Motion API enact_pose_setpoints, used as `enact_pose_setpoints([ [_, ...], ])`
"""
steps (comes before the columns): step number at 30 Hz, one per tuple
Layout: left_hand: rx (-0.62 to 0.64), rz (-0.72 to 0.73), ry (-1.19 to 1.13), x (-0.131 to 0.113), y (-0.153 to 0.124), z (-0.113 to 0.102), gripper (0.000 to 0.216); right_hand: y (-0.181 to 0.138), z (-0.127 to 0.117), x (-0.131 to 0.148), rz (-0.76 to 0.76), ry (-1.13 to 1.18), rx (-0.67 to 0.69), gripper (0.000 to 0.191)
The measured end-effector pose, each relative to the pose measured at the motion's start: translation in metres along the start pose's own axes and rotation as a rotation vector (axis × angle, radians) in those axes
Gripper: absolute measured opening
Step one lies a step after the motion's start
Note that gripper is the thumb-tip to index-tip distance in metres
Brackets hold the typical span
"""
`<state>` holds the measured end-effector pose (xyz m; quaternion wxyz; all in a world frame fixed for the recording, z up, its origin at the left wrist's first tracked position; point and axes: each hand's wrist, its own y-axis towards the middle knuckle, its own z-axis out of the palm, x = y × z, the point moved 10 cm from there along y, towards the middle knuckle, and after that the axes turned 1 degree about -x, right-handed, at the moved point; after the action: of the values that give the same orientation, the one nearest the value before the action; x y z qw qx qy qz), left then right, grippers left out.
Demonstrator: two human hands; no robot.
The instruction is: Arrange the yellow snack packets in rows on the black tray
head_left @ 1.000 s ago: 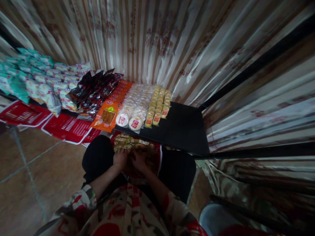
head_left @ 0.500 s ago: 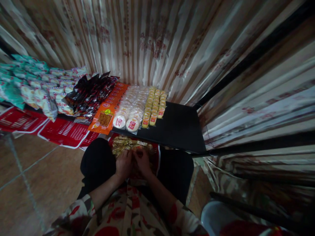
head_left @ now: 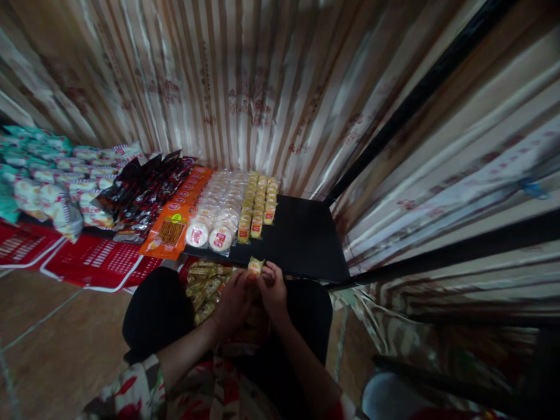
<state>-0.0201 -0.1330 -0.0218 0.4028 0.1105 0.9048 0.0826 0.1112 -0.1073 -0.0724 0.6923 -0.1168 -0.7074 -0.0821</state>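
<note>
A small yellow wrapped snack (head_left: 255, 266) is pinched upright between both my hands, close to the front edge of the black bench. My right hand (head_left: 275, 291) grips its right side with fingers bent. At its left lower edge are the closed fingers of my left hand (head_left: 234, 300). Below them, a red bag (head_left: 186, 269) between my knees holds many more gold-wrapped snacks (head_left: 207, 286), partly covered by my hands. On the bench, matching yellow packets (head_left: 256, 224) stand in rows beside clear-wrapped round white crackers (head_left: 220, 238).
The black bench top (head_left: 301, 242) extends right of the yellow rows. Further left lie an orange snack bag (head_left: 170, 233), dark red packets (head_left: 144, 192), white bags (head_left: 59, 204) and green bags (head_left: 32, 143). Red bags (head_left: 96, 262) hang in front. A striped curtain (head_left: 245, 76) stands behind.
My hands have come up from the bag's contents with a yellow wrapped snack, which now shows at my fingertips. The right hand has shifted rightward. The view has moved slightly.
</note>
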Motion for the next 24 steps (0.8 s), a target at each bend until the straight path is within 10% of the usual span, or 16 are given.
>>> enact_pose_setpoints([
  [13,-0.044,0.040,-0.015,-0.039,0.095,0.037,0.051,0.112,-0.020,0.053,-0.261,-0.151,-0.045,0.046],
  [24,-0.045,-0.075,-0.082,-0.014,0.130,0.062,0.062,0.160,-0.001,0.041,-0.281,-0.244,-0.052,0.047],
])
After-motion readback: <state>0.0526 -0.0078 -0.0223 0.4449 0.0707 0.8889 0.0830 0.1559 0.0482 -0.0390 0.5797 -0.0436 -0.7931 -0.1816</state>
